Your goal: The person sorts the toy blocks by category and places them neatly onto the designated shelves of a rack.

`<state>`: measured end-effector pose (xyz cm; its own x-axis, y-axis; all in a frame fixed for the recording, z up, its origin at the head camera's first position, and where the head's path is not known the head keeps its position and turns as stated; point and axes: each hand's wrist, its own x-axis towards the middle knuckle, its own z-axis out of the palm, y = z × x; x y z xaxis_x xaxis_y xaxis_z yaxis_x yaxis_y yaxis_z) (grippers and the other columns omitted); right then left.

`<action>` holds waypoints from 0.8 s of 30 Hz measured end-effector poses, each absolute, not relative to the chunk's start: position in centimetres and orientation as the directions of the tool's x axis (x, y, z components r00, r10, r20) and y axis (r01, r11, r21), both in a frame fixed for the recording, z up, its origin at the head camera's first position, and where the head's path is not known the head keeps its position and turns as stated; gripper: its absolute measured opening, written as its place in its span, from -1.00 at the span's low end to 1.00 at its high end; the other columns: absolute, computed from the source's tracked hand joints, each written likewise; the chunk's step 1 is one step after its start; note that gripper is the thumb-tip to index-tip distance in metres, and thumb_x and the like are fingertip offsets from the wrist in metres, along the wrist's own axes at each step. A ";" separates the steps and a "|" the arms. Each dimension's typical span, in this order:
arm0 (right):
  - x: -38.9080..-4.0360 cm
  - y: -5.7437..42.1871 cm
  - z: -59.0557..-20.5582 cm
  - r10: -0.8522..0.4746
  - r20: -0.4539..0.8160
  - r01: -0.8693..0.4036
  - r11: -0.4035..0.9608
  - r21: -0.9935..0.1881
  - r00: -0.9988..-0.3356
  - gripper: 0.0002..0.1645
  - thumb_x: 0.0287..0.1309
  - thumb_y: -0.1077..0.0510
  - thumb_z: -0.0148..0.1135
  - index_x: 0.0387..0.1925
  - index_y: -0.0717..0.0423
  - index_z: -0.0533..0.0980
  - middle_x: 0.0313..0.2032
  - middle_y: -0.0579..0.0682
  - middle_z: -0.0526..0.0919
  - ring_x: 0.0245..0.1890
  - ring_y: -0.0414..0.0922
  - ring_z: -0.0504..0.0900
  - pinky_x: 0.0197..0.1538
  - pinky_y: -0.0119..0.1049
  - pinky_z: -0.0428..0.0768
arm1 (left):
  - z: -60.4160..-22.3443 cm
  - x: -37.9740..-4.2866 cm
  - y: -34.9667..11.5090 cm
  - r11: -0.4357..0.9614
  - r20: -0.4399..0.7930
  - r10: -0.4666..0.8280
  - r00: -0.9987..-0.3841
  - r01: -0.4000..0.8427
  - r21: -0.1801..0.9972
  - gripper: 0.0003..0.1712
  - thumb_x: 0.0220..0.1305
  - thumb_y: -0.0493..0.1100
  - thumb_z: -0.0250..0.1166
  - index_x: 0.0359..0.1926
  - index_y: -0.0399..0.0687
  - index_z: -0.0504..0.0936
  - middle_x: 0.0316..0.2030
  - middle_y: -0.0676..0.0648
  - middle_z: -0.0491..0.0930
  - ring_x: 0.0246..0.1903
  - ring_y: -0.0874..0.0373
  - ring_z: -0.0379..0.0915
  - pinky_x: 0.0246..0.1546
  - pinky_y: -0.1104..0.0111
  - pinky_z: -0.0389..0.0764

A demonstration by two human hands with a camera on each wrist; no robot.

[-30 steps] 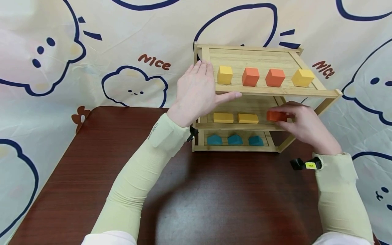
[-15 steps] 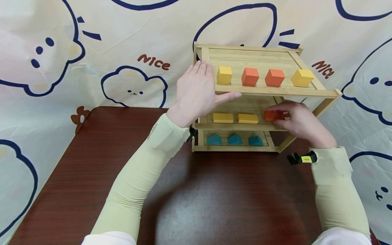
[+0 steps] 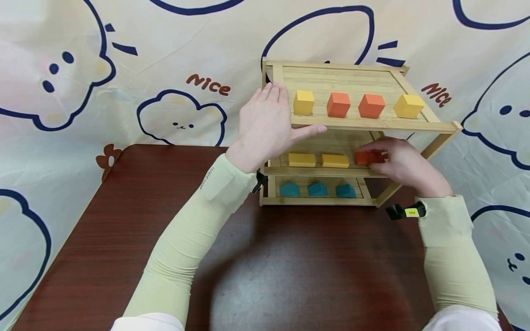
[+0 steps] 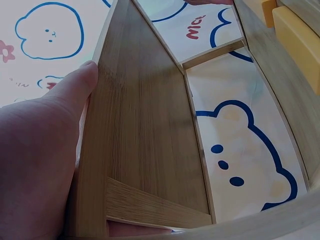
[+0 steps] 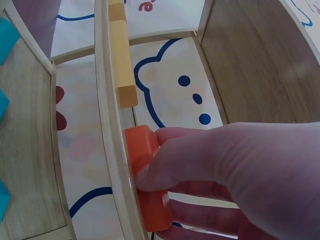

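Note:
My right hand (image 3: 407, 163) reaches into the middle tier of a wooden shelf rack (image 3: 323, 172) and pinches an orange block (image 5: 145, 150) between thumb and fingers. That block sits at the tier's front rail, right of two flat yellow blocks (image 3: 336, 161). Flat on the left end of the top tier lies my left hand (image 3: 267, 122), fingers straight and thumb stretched along the front edge. The left wrist view shows its thumb (image 4: 80, 85) against the board's edge. Beside that hand stands a yellow cube (image 3: 304, 102), followed by two orange cubes (image 3: 371, 106) and another yellow block (image 3: 409, 106).
Several blue blocks (image 3: 317, 189) line the bottom tier. The rack stands at the back of a dark brown table (image 3: 290, 266), against a patterned cloth (image 3: 182, 41). A slanted wooden leg (image 3: 438, 143) passes close to my right hand.
My right hand has moved slightly left along the middle tier with the orange block, closer to the yellow ones. The left hand has stayed where it was.

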<state>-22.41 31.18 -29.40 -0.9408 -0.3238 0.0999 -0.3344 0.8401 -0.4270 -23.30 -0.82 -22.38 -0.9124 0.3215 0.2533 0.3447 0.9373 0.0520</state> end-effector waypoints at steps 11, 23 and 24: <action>-22.4 30.9 -29.4 -0.288 0.038 -0.272 0.841 -0.467 -0.957 -0.55 0.14 0.36 0.30 0.10 0.21 0.66 0.19 0.24 0.50 0.09 0.17 0.43 0.11 0.17 0.47 | -22.4 -23.3 -0.8 0.937 0.259 0.319 -0.912 0.344 0.058 0.51 -0.01 0.85 -0.27 0.55 -0.30 0.12 0.50 -0.23 0.19 0.50 -0.06 0.04 0.48 0.26 -0.03; -21.7 30.6 -29.2 -0.253 0.062 -0.254 0.862 -0.438 -0.965 -0.54 0.21 0.26 0.29 0.17 0.16 0.63 0.27 0.22 0.48 0.16 0.16 0.43 0.12 0.16 0.44 | -22.4 -23.5 -0.9 0.939 0.250 0.316 -0.915 0.339 0.053 0.52 -0.02 0.86 -0.29 0.56 -0.31 0.10 0.50 -0.24 0.17 0.50 -0.06 0.01 0.49 0.25 -0.05; -21.5 30.6 -29.0 -0.249 0.075 -0.257 0.864 -0.433 -0.966 -0.53 0.22 0.24 0.30 0.18 0.16 0.62 0.27 0.22 0.49 0.16 0.16 0.43 0.12 0.16 0.44 | -22.4 -23.5 -0.9 0.939 0.251 0.316 -0.915 0.339 0.052 0.52 -0.01 0.86 -0.29 0.56 -0.31 0.10 0.50 -0.24 0.17 0.50 -0.07 0.02 0.49 0.25 -0.05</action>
